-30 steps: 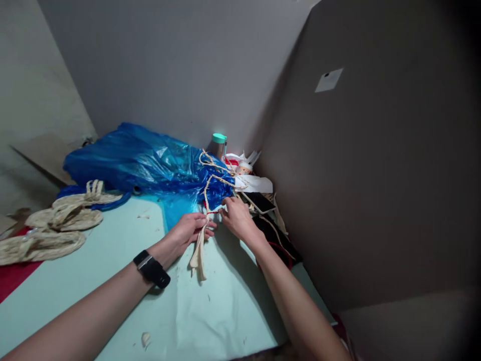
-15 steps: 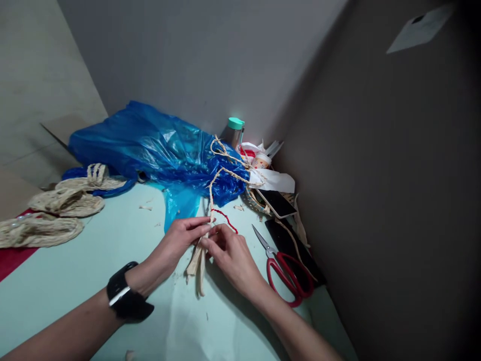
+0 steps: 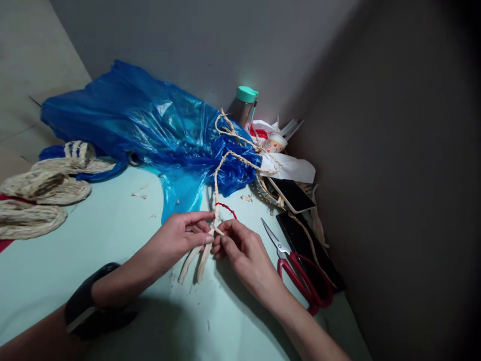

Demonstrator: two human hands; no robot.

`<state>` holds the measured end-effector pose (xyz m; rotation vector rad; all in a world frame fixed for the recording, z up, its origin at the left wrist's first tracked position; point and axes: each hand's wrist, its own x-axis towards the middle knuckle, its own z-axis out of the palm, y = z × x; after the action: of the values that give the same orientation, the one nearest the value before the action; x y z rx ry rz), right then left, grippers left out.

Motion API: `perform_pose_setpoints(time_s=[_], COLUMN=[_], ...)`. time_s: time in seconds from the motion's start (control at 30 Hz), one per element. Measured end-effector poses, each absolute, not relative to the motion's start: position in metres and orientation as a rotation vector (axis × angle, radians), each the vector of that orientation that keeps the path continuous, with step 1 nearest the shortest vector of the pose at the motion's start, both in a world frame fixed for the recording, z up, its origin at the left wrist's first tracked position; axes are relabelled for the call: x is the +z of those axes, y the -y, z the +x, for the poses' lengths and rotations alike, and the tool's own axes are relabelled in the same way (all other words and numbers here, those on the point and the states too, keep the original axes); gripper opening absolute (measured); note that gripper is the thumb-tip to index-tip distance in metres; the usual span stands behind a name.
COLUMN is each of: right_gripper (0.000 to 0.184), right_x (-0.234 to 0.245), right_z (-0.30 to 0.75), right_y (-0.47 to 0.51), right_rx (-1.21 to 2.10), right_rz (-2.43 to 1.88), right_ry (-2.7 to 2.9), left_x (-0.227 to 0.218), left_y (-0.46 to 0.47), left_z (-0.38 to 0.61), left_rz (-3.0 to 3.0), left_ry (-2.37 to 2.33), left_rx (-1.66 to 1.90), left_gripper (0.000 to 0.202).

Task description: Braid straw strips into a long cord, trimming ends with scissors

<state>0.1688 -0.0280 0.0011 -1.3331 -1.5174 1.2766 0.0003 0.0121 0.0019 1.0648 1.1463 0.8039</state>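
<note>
A pale braided fibre cord point(image 3: 217, 185) runs from the blue bag down to my hands, where its lower end splits into loose flat strands point(image 3: 203, 263). My left hand point(image 3: 188, 233) pinches the cord at the point where the strands part. My right hand point(image 3: 240, 243) is closed on one strand, drawn out to the right of the cord. A thin red string point(image 3: 227, 208) is tied around the cord just above my fingers. My fingertips partly hide the split.
Red-handled scissors point(image 3: 300, 273) lie right of my right hand, beside a black flat object point(image 3: 293, 233) and a phone point(image 3: 295, 194). A blue plastic bag point(image 3: 150, 120), a bottle point(image 3: 244, 105) and a paper cup point(image 3: 276, 144) stand behind. Woven fibre pieces point(image 3: 48, 185) lie left.
My right hand has pulled a strand out to the right, away from the others. My left hand still pinches the cord. The view has shifted, and the table looks closer.
</note>
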Motion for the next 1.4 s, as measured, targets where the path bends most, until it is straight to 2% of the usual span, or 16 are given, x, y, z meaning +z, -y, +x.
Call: perform_pose_setpoints(time_s=[0.1,0.3,0.53,0.8,1.4], right_gripper=[0.011,0.022,0.027,0.027,0.025], right_x=[0.004,0.006,0.003,0.009,0.019], right_z=[0.168,0.165,0.167,0.17,0.167], right_y=[0.027,0.022,0.018,0.024,0.032], right_rx=[1.253,1.249,1.414,1.439,1.257], right_rz=[-1.367,-1.409,-1.323,-1.337,-1.369], right_ry=[1.49,1.52,1.368,1.415,1.595], left_x=[-0.001,0.01,0.019,0.016,0.016], left_y=[-0.01,-0.008,-0.007,-0.002,-0.002], left_z=[-0.001,-0.003,-0.006,-0.001,0.001], left_rz=[1.148,1.252,1.255,1.08,0.828], left_ry=[-1.15,-1.129,-1.134,-1.108,-1.173], left_rx=[0.772,0.624,0.594,0.586,0.641], left_gripper=[0.052,0.056,0.043,0.027,0.024])
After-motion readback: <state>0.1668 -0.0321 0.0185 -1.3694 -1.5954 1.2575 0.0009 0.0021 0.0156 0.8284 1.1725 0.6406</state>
